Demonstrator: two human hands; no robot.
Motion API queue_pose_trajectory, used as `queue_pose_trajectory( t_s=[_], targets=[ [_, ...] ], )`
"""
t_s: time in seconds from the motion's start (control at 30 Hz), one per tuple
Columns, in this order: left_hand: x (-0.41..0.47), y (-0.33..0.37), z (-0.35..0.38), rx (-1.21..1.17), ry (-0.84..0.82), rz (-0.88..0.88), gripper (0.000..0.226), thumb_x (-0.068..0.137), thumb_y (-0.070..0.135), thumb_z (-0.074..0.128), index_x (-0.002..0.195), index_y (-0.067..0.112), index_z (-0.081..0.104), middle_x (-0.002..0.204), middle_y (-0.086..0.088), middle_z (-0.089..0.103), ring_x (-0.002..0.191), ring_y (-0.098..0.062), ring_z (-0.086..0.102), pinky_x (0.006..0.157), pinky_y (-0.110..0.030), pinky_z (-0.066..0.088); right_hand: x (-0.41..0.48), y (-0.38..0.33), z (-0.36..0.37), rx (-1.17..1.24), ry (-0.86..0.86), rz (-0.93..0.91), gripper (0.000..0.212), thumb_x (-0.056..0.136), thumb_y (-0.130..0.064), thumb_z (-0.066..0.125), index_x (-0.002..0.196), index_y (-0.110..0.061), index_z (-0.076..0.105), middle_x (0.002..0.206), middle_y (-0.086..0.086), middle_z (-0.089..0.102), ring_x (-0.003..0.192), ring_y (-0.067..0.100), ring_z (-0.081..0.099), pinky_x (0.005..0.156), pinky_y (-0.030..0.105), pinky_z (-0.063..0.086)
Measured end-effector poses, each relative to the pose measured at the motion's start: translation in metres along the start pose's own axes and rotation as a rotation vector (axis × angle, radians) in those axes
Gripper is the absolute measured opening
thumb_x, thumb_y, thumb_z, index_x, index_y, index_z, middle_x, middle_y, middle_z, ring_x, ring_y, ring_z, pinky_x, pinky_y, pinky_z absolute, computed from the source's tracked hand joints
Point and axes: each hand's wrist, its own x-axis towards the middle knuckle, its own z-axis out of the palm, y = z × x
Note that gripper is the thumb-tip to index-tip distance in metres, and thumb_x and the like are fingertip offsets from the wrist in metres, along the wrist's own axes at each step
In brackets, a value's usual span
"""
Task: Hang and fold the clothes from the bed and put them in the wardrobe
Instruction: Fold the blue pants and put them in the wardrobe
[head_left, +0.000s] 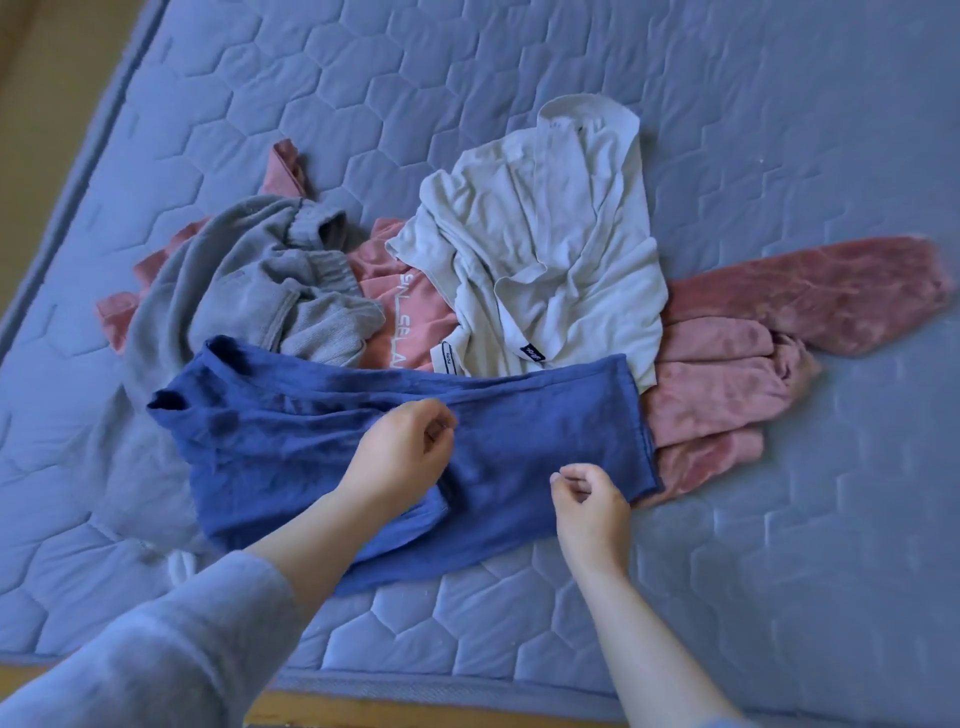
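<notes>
Folding the blue trousers at lower centre seems the step in hand. The left hand and right hand hover, grips released; next likely means pinching a hem.

Single head-worn wide-angle view, looking steeply down, close over the bed near its front edge
</notes>
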Motion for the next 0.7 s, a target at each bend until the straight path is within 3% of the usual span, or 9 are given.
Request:
queue_pose_trajectory(
  t_s=[0.17, 0.43, 0.53, 0.7],
  targets=[
    [0.022, 0.045, 0.028, 0.034, -0.023, 0.095, 0.013, 0.090, 0.018, 0.055, 0.100, 0.019, 0.063, 0.094, 0.009, 0.057, 0.079, -0.010, 0.058, 0.075, -0.029, 0.049, 0.025, 0.028, -0.036, 0.029, 0.039, 0.069, 0.013, 0.090, -0.014, 0.063, 0.102, -0.010, 0.068, 0.095, 0.004, 0.070, 0.090, 0.020, 0.064, 0.077, 0.028, 0.045],
    [0.066, 0.101, 0.080, 0.208, -0.043, 0.193, 0.030, 0.091, 0.019, 0.059, 0.120, 0.009, 0.060, 0.118, -0.008, 0.056, 0.105, -0.025, 0.056, 0.085, -0.035, 0.045, 0.062, 0.059, -0.063, -0.006, 0.085, 0.037, 0.030, 0.085, -0.007, 0.067, 0.114, -0.002, 0.064, 0.114, 0.016, 0.065, 0.105, 0.034, 0.060, 0.093, 0.039, 0.045],
    [0.083, 0.117, 0.101, 0.259, -0.070, 0.181, 0.038, 0.092, 0.022, 0.059, 0.127, 0.009, 0.055, 0.124, -0.010, 0.053, 0.111, -0.028, 0.052, 0.089, -0.035, 0.043, 0.075, 0.070, -0.067, -0.011, 0.082, 0.051, 0.036, 0.085, -0.009, 0.067, 0.120, -0.001, 0.060, 0.118, 0.014, 0.062, 0.109, 0.030, 0.057, 0.092, 0.032, 0.042],
    [0.105, 0.133, 0.127, 0.328, -0.114, 0.180, 0.042, 0.091, 0.026, 0.059, 0.129, 0.007, 0.052, 0.129, -0.010, 0.052, 0.115, -0.026, 0.049, 0.090, -0.033, 0.039, 0.090, 0.083, -0.069, -0.006, -0.040, 0.089, 0.043, 0.084, -0.014, 0.066, 0.124, 0.000, 0.055, 0.113, 0.005, 0.058, 0.102, 0.021, 0.055, 0.097, 0.039, 0.044]
  ],
)
